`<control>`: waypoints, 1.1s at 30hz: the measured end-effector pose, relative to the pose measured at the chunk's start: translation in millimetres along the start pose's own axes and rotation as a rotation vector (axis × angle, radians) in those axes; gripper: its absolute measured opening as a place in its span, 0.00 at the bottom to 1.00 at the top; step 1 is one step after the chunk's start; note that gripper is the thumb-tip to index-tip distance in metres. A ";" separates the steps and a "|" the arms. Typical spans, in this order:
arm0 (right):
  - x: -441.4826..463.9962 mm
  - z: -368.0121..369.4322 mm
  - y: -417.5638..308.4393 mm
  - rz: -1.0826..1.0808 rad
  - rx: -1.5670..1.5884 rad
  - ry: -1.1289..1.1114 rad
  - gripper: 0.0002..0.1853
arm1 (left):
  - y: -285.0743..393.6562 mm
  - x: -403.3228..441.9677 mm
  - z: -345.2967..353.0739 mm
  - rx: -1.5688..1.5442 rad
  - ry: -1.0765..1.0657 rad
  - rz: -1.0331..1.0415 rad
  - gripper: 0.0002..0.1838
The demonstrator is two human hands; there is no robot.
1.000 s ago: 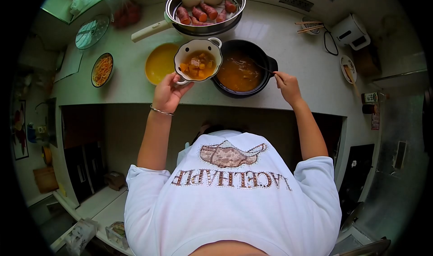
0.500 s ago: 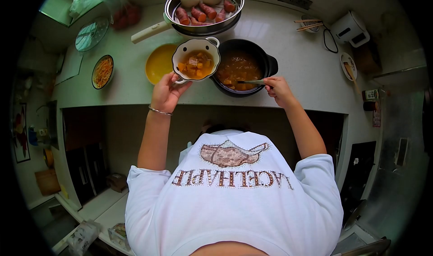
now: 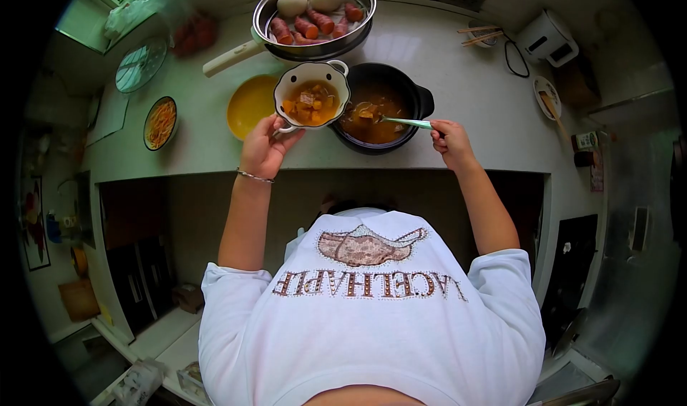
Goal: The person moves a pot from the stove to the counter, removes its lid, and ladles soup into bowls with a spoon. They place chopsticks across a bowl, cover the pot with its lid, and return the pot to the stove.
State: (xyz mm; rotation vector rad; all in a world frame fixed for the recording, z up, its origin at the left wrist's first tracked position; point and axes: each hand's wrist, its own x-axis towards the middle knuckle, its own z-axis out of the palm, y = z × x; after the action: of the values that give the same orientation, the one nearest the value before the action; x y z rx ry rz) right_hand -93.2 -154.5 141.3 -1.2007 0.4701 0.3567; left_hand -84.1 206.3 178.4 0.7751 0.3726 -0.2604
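Observation:
My left hand (image 3: pixel 266 145) grips a white two-handled bowl (image 3: pixel 286 91) with a dark wavy rim and black dots, its fingers at the near handle. Orange chunks in broth (image 3: pixel 313 104) partly fill this bowl, held beside the black pot's left rim. In my right hand (image 3: pixel 452 144) is the light handle of a ladle (image 3: pixel 409 122), reaching leftward into the black pot (image 3: pixel 424 103). The ladle's bowl carries orange chunks at the surface of the brown soup (image 3: pixel 383 135).
Behind stands a steamer pan (image 3: pixel 372 9) with sweet potatoes and two eggs. A yellow plate (image 3: pixel 243 113) sits partly behind the white bowl. Further left are a bowl of orange shreds (image 3: pixel 161 123) and a glass lid (image 3: pixel 141 65). Chopsticks (image 3: pixel 482 35) and a white appliance (image 3: pixel 547 38) stand right.
The ladle has come up to the soup's surface with orange chunks in it, and my right hand has shifted slightly right. My left hand and the white bowl stay nearly still.

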 end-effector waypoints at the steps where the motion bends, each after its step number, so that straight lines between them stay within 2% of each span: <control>1: 0.0 -3.6 -0.5 -0.005 -0.001 0.017 0.05 | -1.1 1.3 1.3 0.001 -0.003 -0.003 0.08; 6: -8.0 -8.9 -15.7 -0.010 -0.021 0.067 0.07 | -4.2 7.4 3.6 0.026 -0.012 -0.012 0.08; 17: -51.0 9.8 -96.7 -0.075 -0.021 -0.031 0.09 | -21.9 20.1 20.3 0.074 -0.023 -0.038 0.08; 21: -49.3 39.2 -92.7 -0.091 -0.021 -0.049 0.07 | -26.6 19.4 26.4 0.048 -0.046 -0.080 0.08; 24: -44.3 54.4 -75.6 -0.209 -0.089 -0.088 0.08 | -31.0 21.9 28.7 0.024 -0.071 -0.111 0.09; 26: -46.4 63.8 -65.9 -0.361 -0.258 -0.070 0.11 | -30.5 20.3 32.2 0.014 -0.067 -0.126 0.09; 27: -49.6 66.8 -64.3 -0.442 -0.450 -0.059 0.10 | -30.2 19.9 33.3 0.006 -0.065 -0.144 0.09; 28: -51.3 68.8 -62.6 -0.441 -0.451 -0.061 0.10 | -30.2 20.1 33.3 0.005 -0.062 -0.142 0.09; 30: -55.5 71.5 -57.8 -1.097 -0.982 -0.095 0.10 | -31.9 20.1 32.8 -0.015 -0.079 -0.155 0.10; 31: -63.2 76.2 -58.5 -1.247 -1.183 -0.080 0.13 | -32.4 21.0 31.7 -0.015 -0.079 -0.155 0.10; 32: -64.8 75.3 -58.5 -1.246 -1.183 -0.079 0.13 | -33.0 22.3 29.6 -0.043 -0.104 -0.162 0.09; 33: -65.8 73.8 -58.7 -1.381 -1.381 -0.103 0.14 | -33.6 23.3 28.7 -0.072 -0.129 -0.170 0.09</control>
State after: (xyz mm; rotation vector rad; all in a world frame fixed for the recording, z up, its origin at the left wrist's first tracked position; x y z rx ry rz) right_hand -108.1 -104.9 244.1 -2.4654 -0.9279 -0.5951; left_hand -68.6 160.4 166.3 0.6527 0.3239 -0.4517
